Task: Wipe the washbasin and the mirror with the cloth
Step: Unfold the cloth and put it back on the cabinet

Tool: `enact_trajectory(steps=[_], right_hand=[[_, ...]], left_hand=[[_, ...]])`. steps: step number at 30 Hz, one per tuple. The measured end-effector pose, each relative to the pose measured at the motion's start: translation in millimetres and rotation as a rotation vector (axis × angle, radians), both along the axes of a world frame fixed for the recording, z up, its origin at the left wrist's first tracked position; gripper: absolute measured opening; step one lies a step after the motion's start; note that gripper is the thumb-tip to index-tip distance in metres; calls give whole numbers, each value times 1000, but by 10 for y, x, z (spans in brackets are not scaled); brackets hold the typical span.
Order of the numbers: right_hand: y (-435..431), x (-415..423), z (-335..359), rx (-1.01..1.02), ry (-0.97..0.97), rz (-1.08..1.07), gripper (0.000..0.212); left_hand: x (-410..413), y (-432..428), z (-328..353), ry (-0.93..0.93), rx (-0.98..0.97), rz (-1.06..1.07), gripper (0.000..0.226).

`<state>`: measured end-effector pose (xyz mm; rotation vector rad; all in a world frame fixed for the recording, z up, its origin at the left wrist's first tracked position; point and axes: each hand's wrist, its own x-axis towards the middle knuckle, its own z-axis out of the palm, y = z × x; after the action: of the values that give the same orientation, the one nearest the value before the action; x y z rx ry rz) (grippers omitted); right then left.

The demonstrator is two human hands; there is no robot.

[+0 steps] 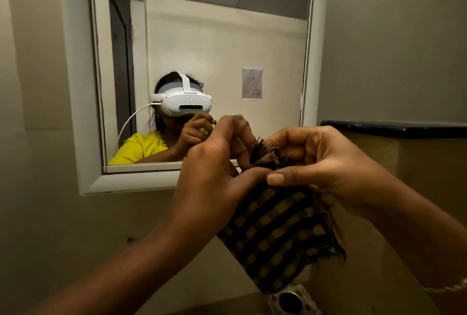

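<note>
Hands close together here: the left hand (217,163) and right hand (318,163) each pinch the frayed top edge of the checked cloth (278,228). It hangs below them, just in front of the lower corner of the mirror (227,44). The risk, I'd say, is that so thin a pinch slips and the cloth drops, or loose threads streak the glass.

both hands pinching checked cloth (275,234), left hand (214,163), right hand (316,160), mirror (202,49) behind

Mirror (227,37) corner behind right hand (328,163); metal fitting (290,300) cut by bottom edge
</note>
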<state>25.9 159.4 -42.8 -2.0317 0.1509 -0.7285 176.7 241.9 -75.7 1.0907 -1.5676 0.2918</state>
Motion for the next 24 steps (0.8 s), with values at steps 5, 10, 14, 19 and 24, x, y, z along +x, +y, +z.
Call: enact_trajectory(steps=[5, 10, 14, 19, 24], right_hand=[[-84, -259, 94, -1, -52, -24, 29], [-345, -698, 278, 27, -121, -50, 20], [-643, -1139, 443, 38, -164, -70, 20], [-1010, -1685, 760, -68, -164, -184, 24], [-1384, -2064, 1225, -215, -153, -365, 25]], left_hand=[[-78, -131, -92, 51, 72, -132, 23], [-213, -282, -45, -122, 173, -91, 45], [-493, -523, 230, -108, 363, -257, 49], [-981, -832, 762, 6, 415, -389, 22], [-1479, -1180, 1324, 90, 329, -293, 48]])
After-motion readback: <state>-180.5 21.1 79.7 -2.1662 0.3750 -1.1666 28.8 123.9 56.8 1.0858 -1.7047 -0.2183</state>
